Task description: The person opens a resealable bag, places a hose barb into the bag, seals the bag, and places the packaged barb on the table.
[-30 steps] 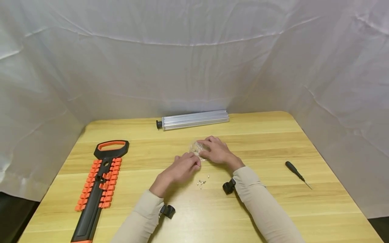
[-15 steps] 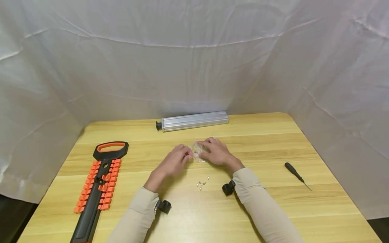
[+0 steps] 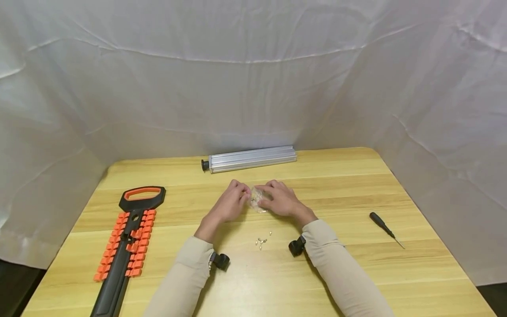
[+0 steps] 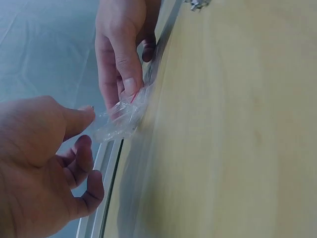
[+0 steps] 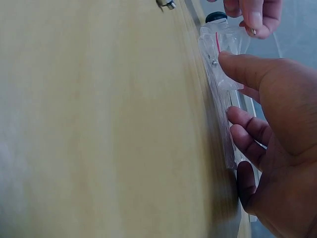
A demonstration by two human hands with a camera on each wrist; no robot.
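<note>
My right hand [image 3: 282,200] pinches a small clear plastic zip bag [image 5: 228,42] with a red line along it, thumb on its near face. A few shiny bits show inside the bag. Close to the bag's left side is my left hand [image 3: 229,204], its thumb and fingertip pinching a tiny shiny metal piece [image 5: 254,31]. The other fingers of the left hand curl loosely in the left wrist view. On the table nearer the body lie several small metal pieces [image 3: 261,241], too small to identify.
A silver aluminium profile [image 3: 253,159] with a black knob lies along the table's back edge. At left is a black rack [image 3: 130,237] with orange clips and a handle. A black screwdriver [image 3: 386,229] lies at right. White cloth [image 3: 245,97] encloses the table.
My left hand has drawn back from the front of the bag and moved left and away from the body, beside it. The right hand stays on the bag.
</note>
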